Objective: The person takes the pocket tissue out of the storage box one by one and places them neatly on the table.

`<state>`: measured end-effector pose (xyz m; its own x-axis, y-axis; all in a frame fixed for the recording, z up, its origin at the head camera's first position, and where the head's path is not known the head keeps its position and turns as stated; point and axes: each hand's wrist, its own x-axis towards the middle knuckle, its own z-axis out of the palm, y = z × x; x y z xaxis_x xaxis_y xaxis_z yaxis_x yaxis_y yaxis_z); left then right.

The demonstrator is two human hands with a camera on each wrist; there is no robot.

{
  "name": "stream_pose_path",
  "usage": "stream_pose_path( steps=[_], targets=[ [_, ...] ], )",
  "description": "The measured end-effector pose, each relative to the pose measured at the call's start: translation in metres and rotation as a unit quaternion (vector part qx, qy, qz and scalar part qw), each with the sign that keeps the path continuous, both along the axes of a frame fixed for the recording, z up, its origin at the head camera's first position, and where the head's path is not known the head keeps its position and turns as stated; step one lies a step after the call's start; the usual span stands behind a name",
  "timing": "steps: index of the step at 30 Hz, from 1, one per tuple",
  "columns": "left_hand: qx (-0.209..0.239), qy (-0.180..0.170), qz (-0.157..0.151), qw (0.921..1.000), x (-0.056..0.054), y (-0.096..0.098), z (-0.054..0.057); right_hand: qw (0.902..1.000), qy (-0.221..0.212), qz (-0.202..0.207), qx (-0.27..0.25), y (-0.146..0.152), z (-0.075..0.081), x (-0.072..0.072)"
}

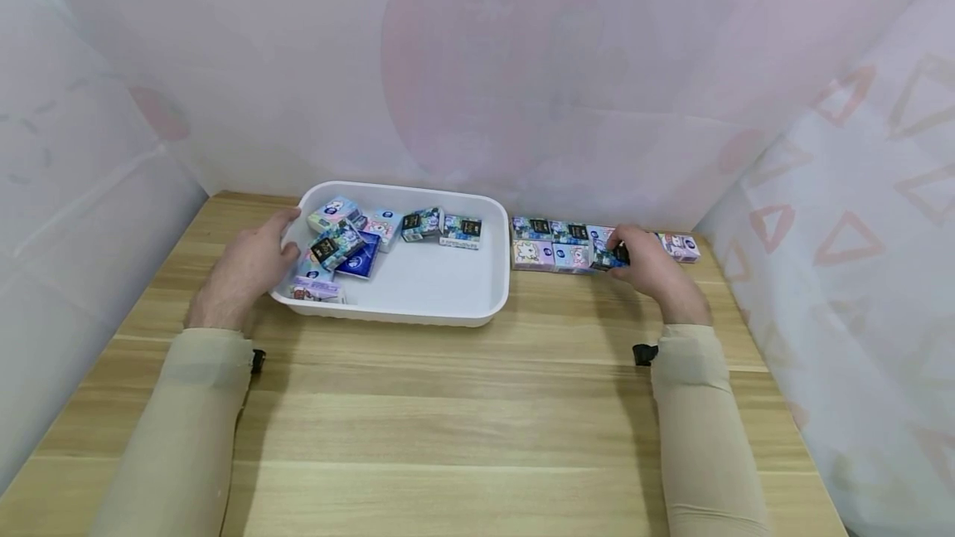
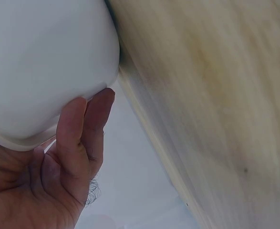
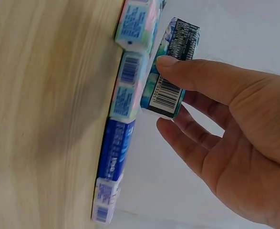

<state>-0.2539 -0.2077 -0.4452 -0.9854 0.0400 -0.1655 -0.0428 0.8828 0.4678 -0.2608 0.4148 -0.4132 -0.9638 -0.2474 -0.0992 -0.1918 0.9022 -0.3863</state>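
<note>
My right hand pinches a dark, blue-green pocket tissue pack between thumb and fingers. In the right wrist view its printed side and barcode show, tilted just above a row of packs. In the head view that row, two packs deep, includes a pink pack and a light blue pack; the hand hides part of it. At the tray's left end, my left hand grips the rim of a white tray. The left wrist view shows its fingers against the tray's wall.
Inside the tray, loose tissue packs lie mostly left, including a dark blue pack and a dark floral pack. A purple pack ends the row at right. The wooden table meets a pale printed backdrop behind.
</note>
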Motion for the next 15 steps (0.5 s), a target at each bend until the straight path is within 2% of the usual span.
stream_pose_path(
  steps=[6,15],
  targets=[
    [0.0,-0.002,0.003,1.0,0.0,0.0,0.0,1.0,-0.004,0.001,0.002,0.013,-0.006,0.001],
    [-0.001,-0.002,0.002,1.0,0.001,0.0,0.0,0.9985,-0.05,-0.019,0.007,0.02,-0.015,-0.005]
  ],
)
